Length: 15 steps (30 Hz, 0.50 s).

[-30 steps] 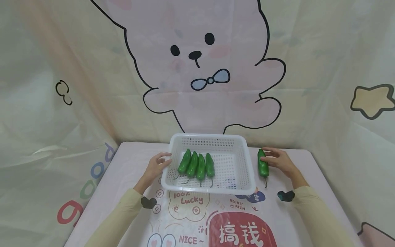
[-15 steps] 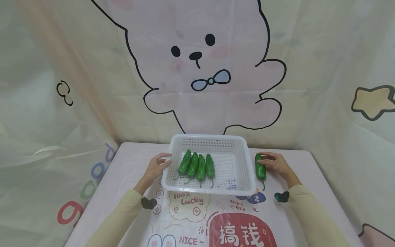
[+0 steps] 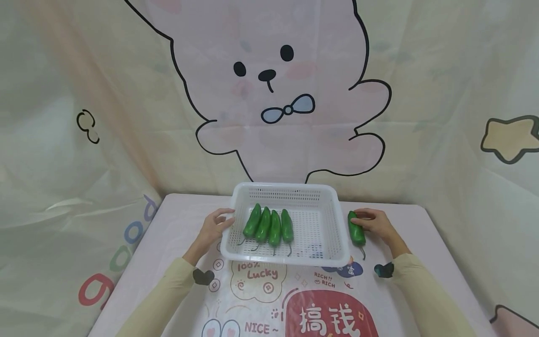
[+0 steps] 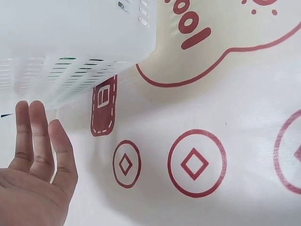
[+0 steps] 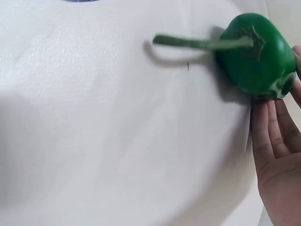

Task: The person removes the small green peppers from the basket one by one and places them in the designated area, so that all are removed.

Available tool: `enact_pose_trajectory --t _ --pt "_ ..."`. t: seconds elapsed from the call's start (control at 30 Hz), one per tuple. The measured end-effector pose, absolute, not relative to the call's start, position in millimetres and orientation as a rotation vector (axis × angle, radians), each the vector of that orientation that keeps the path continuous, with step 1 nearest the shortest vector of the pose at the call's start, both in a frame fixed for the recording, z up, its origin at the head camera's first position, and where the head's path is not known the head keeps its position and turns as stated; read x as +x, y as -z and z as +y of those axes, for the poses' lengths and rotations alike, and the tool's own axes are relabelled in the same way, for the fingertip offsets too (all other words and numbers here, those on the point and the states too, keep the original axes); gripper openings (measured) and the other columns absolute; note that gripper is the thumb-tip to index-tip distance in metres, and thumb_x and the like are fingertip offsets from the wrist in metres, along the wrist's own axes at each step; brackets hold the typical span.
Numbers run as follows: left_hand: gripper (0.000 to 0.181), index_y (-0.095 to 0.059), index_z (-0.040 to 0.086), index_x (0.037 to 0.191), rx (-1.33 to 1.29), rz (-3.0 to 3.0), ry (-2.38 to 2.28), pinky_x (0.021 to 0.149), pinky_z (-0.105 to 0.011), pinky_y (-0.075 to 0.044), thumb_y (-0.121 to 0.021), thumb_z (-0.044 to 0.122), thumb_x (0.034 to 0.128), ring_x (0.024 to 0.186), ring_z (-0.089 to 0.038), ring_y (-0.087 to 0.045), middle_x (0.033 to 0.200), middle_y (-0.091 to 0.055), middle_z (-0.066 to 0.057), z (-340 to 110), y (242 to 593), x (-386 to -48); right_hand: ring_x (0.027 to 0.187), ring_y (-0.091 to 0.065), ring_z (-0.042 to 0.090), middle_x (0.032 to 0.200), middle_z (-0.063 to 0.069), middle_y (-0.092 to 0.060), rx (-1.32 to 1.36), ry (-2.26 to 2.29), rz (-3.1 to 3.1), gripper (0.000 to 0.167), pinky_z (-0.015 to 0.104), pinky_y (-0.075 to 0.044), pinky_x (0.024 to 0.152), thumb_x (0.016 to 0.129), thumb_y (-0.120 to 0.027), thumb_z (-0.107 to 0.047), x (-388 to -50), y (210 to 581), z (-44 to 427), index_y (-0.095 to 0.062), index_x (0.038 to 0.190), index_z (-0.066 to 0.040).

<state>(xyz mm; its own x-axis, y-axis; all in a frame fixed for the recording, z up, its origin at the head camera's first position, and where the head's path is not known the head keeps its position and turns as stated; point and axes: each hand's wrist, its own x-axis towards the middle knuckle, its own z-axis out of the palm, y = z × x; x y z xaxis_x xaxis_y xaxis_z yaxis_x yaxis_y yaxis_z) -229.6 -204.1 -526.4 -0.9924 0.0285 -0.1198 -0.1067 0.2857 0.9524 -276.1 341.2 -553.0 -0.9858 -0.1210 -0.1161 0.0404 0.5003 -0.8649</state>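
Observation:
Just right of the basket, my right hand [image 3: 377, 224] pinches a green chili pepper [image 3: 358, 236] near its tip, thumb on one side and fingers on the other. Its curved stem faces the front; in the right wrist view the pepper [image 5: 256, 66] is close to the table, and whether it touches cannot be told. At the white perforated basket [image 3: 284, 260], my left hand [image 3: 209, 230] touches the left side. Straight fingers lie against the outer wall in the left wrist view, and the thumb is hidden there. Several green chili peppers [image 3: 274, 229] lie side by side in the basket's left half.
A white printed cloth [image 3: 261, 299] covers the table. Behind it hangs a backdrop sheet [image 3: 286, 150] with a cartoon bear, near the basket's far rim. More sheets [image 3: 476, 210] rise at the sides.
My right hand has shifted a little left and nearer with the pepper, closer to the basket. Lately the pepper's stem end has swung slightly right. My left hand and the basket look unmoved.

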Motion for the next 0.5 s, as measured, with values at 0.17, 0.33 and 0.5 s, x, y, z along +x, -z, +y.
enact_pose_trajectory --t 0.17,0.33,0.5 --pt "0.042 -0.057 0.012 0.139 -0.077 2.412 -1.822 0.086 -0.047 -0.06 -0.068 0.021 0.0994 0.115 -0.042 -0.062 0.131 -0.059 -0.022 -203.3 526.0 -229.6 0.123 -0.055 0.045 0.134 0.029 -0.058 -0.086 1.47 2.624 0.061 0.035 -0.057 0.091 0.094 -0.076 -0.031 -275.0 552.4 341.5 -0.056 0.136 0.008" --pt "0.042 -0.057 0.012 0.139 -0.082 2.408 -1.822 0.086 -0.047 -0.06 -0.068 0.021 0.0992 0.116 -0.043 -0.061 0.133 -0.058 -0.023 -203.0 526.5 -229.9 0.121 -0.056 0.044 0.134 0.03 -0.057 -0.065 1.473 2.627 0.063 0.033 -0.059 0.088 0.095 -0.074 -0.034 -272.5 553.8 343.4 -0.054 0.137 0.009" --pt "0.042 -0.057 0.012 0.139 -0.079 2.413 -1.82 0.086 -0.046 -0.06 -0.068 0.022 0.0992 0.117 -0.043 -0.061 0.133 -0.057 -0.023 -203.6 526.6 -229.2 0.12 -0.057 0.041 0.136 0.028 -0.056 -0.006 1.47 2.627 0.067 0.031 -0.059 0.087 0.095 -0.072 -0.041 -270.5 553.5 348.0 -0.054 0.14 0.006"
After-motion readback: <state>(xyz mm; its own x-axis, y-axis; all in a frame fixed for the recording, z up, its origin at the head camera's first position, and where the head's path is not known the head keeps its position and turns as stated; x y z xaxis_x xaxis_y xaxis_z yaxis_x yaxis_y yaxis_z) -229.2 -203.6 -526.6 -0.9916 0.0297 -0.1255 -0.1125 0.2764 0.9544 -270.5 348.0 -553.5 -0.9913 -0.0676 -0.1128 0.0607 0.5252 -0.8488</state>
